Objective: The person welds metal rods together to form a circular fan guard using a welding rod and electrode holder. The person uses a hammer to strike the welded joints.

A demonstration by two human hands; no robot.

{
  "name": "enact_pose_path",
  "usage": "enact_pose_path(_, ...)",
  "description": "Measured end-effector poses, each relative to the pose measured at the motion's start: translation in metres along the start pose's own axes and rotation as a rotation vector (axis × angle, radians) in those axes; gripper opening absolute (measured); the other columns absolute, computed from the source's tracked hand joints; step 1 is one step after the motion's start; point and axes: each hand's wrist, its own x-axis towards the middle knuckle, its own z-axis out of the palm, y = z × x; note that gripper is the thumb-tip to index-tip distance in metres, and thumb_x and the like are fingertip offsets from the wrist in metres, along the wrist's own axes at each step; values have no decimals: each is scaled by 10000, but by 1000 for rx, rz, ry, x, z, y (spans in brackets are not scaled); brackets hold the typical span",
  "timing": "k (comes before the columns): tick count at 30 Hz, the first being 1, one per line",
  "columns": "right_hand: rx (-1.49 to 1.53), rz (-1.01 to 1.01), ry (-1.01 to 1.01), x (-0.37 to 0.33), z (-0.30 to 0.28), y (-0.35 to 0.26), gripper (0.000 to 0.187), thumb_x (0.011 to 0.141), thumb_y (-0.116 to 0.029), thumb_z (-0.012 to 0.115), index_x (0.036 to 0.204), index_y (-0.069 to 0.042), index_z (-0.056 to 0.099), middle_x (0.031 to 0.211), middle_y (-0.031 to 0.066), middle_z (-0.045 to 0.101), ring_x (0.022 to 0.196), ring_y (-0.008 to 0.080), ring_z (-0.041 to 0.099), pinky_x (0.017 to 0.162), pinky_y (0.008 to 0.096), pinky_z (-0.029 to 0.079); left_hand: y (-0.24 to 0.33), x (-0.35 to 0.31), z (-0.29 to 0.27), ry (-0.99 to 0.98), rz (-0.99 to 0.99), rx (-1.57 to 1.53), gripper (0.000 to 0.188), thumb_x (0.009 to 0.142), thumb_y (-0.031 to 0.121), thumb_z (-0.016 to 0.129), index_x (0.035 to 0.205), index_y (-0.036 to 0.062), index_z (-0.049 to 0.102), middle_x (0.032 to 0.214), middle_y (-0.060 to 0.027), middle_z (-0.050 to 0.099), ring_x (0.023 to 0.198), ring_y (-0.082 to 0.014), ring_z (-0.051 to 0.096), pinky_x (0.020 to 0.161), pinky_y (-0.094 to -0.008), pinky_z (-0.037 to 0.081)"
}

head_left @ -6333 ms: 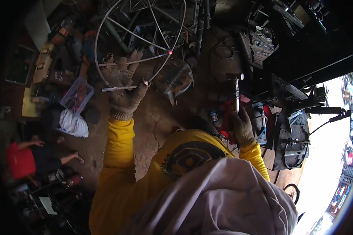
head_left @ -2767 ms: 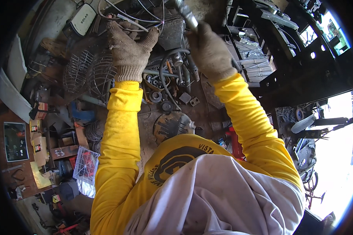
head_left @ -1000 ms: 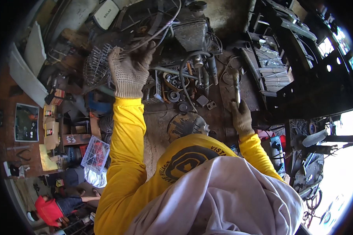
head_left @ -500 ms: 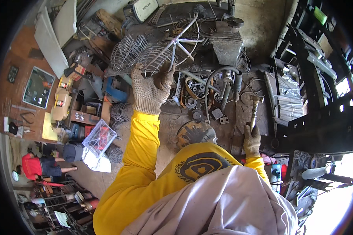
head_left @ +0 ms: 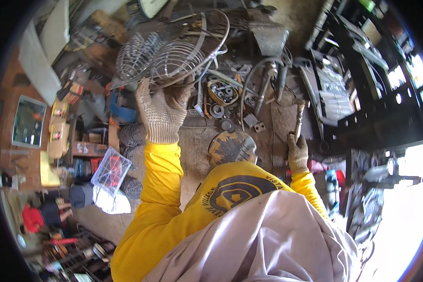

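My left hand, in a knitted glove, grips the near edge of a round metal frame. This frame has a curved rod rim and flat bars, and is tilted over the bench. Under and beside it lie two domed wire grilles, one partly behind the frame. My right hand, also gloved, is closed around a slim pale rod-like tool pointing away from me; its exact kind is unclear. Between the hands, nearer my body, sits a round stool-like seat with worn dark and tan patches.
A tray of small metal parts stands beyond the seat. A grey metal block and a bent hose are right of it. Steel beams line the right. A plastic crate and a person in red are at left.
The round frame has turned and tipped in my left hand, its rim now sweeping over the right grille. My view has shifted slightly. My right hand still holds the rod-like tool.
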Motion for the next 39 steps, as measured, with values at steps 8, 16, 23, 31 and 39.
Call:
enact_pose_path(8,48,404,171,-141,0,-10,249,982,-326,647,1039,-84,631,699,-10,571,568,68,531,504,252,416,-1,-31,-5,-622,288,487,694,916,251,716,1475,31,368,1297,-134,616,1255,-452,568,1142,-697,334)
enact_pose_path(16,214,632,489,-268,-24,15,285,974,-350,637,953,-83,542,637,14,517,446,124,499,410,291,418,-67,-79,39,-1031,405,848,1139,755,410,880,1551,30,160,1287,-144,492,1202,-396,596,1065,-587,470)
enact_pose_path(23,338,750,644,-349,-65,72,287,962,-339,654,992,-66,571,642,35,557,455,128,500,419,307,395,-152,-142,76,-1352,280,746,1144,713,273,923,1556,79,173,1258,-113,498,1200,-383,602,1035,-597,502)
enact_pose_path(31,253,998,625,-454,-176,129,365,934,-389,673,1025,-41,612,734,83,626,520,155,555,469,330,423,-313,-252,106,-1514,49,567,1022,782,183,869,1535,59,189,1311,-118,498,1245,-389,573,1066,-620,473)
enact_pose_path(39,120,1027,831,-527,-308,116,308,965,-319,622,1085,-38,584,710,59,578,513,164,564,445,331,444,-435,-362,150,-1558,-102,543,1017,788,181,862,1498,6,154,1220,-141,466,1255,-364,556,1108,-584,446)
